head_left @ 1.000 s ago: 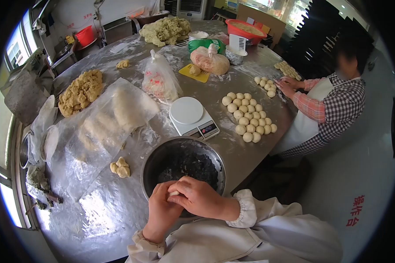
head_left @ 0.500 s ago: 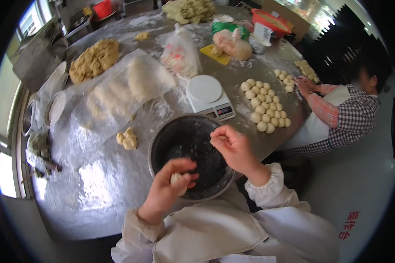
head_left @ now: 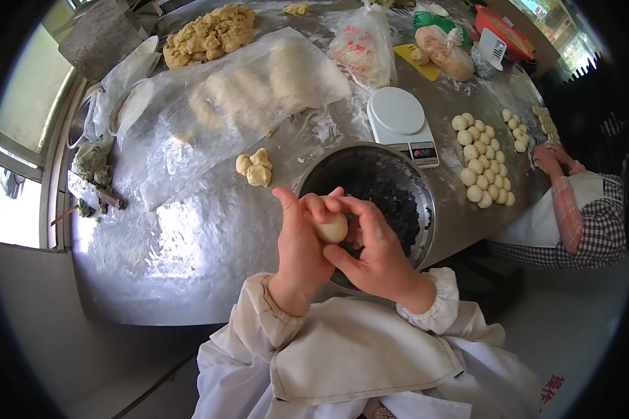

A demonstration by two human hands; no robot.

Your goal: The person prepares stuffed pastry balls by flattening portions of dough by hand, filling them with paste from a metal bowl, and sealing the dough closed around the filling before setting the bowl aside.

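A smooth, pale dough ball [head_left: 332, 229] sits between my two hands in front of my chest. My left hand [head_left: 299, 244] is closed around it from the left, thumb pointing up. My right hand [head_left: 379, 250] curls over it from the other side, its fingers and thumb pressed to the dough. Beneath both hands stands a wide metal bowl [head_left: 427, 213], partly hidden by them. Dark, crumbly filling [head_left: 397, 199] lies inside it. A small clump of yellowish dough pieces [head_left: 254, 167] rests on the table left of the bowl.
Behind the bowl is a white kitchen scale [head_left: 397, 112]. Rows of dough balls [head_left: 483, 160] lie to the right, near a co-worker's hands [head_left: 551, 157]. Plastic sheeting [head_left: 175, 157] covers dough rolls at the left. A large dough mass [head_left: 210, 35] lies behind.
My hands have come together around the dough ball; before, they were apart, with the ball in my left palm. The view has shifted left and down.
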